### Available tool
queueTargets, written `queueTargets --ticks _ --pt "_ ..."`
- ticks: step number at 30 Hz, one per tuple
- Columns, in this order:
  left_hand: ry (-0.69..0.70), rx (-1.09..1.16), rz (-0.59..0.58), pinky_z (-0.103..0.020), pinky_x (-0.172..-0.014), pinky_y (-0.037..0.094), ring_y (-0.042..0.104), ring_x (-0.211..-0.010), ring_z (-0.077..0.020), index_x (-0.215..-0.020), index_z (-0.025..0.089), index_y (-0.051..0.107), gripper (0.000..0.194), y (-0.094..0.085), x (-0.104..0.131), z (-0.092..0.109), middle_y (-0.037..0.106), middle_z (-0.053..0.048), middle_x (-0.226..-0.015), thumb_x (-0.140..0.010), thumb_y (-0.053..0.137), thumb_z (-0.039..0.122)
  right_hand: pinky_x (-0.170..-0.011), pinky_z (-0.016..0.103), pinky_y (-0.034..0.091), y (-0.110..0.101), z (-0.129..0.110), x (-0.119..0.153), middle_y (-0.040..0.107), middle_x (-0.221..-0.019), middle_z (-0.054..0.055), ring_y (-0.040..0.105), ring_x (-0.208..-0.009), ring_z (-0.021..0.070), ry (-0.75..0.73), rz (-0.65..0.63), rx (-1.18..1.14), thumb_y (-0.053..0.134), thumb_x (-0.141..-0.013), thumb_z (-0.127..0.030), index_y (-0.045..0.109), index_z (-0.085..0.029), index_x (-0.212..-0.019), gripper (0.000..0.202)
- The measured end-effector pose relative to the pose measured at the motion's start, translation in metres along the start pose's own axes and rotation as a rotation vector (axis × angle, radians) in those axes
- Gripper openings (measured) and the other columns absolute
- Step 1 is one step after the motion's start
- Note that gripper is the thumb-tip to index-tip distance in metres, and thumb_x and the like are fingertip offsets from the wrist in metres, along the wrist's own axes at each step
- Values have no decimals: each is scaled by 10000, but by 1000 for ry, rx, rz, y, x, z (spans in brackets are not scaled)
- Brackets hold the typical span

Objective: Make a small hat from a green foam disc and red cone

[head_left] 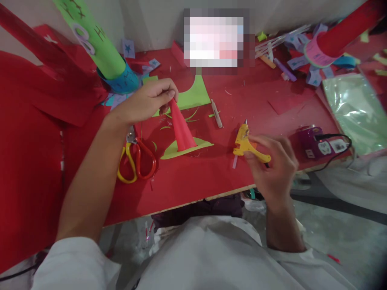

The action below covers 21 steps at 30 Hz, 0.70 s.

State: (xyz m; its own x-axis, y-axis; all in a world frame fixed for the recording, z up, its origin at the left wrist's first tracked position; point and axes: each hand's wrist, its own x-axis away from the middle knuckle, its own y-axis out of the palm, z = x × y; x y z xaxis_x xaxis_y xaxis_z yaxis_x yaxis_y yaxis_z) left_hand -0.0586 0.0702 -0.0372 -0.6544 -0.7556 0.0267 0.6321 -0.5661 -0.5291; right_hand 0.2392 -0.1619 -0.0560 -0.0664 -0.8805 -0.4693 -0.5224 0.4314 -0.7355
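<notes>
Red cone (183, 129) and glue gun (242, 141) in hand: a gluing step, I judge.
Head view: my left hand (160, 98) pinches the cone's tip, its base at the green paper (203, 145); my right hand (273, 163) grips the gun. Next seems to call for a steady cone and careful aim.

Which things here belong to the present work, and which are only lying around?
In use: red cone, left hand at its tip; green piece at its base; yellow glue gun, in right hand.
Apparently just lying about: scissors; purple box; plastic packet.
</notes>
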Motion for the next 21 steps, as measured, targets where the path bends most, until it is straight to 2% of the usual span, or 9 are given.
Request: queueTargets --ticks 4,9,15,19,21 --pt "15 2 2 -307 -638 478 546 -670 -140 -880 266 581 246 1 1 5 581 -6 -782 -1017 556 469 -1155 561 554 31 -29 -15 735 -1334 122 685 -1306 345 -120 -130 -235 773 -997 -466 658 -301 -1407 457" --pt "4 -1 10 -314 -657 496 610 -693 -172 -882 247 578 252 2 2 8 606 -29 -796 -1024 578 454 -1133 534 562 61 -45 -25 722 -1303 111 671 -1293 321 -117 -167 -347 776 -995 -354 664 -297 -1333 361" --pt "5 14 -3 -317 -670 489 603 -683 -163 -899 250 576 199 3 2 7 612 -20 -787 -1038 552 390 -994 443 554 65 -51 -32 726 -1115 58 689 -1109 272 -107 -164 -412 725 -952 -183 682 -276 -1097 178" --pt "11 30 -23 -315 -670 481 572 -682 -152 -896 263 566 226 4 2 8 621 -9 -793 -1027 561 447 -941 424 555 63 -53 -34 723 -1044 56 691 -1047 263 -99 -154 -433 717 -962 -190 675 -262 -1009 96" --pt "16 16 -30 -312 -680 475 559 -684 -140 -901 268 562 207 4 2 9 611 -1 -795 -1032 526 425 -930 425 559 63 -53 -34 724 -1032 54 693 -1037 263 -90 -153 -442 716 -966 -201 681 -262 -999 78"
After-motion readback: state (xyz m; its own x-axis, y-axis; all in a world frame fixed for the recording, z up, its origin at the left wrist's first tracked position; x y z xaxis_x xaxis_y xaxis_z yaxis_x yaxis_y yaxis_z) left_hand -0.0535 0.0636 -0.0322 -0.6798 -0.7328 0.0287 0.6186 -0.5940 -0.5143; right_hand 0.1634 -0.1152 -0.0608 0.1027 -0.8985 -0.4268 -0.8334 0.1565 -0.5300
